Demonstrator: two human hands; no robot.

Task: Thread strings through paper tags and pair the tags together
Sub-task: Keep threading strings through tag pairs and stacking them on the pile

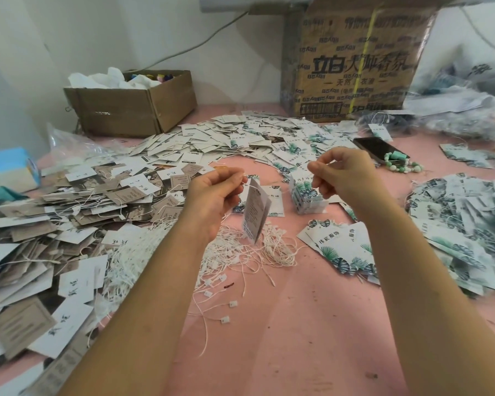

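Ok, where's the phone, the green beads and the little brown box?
phone [375, 148], head view, middle of its dark screen.
green beads [393, 168], head view, one bead by the phone's end.
little brown box [120, 112], head view, its front wall.

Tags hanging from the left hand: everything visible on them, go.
The tags are white paper, seemingly two cards fanned slightly apart, hanging near upright above the loose strings on the pink table. Small dark print covers the facing side, too blurred to read. The left hand pinches them at the top; nothing else touches them.
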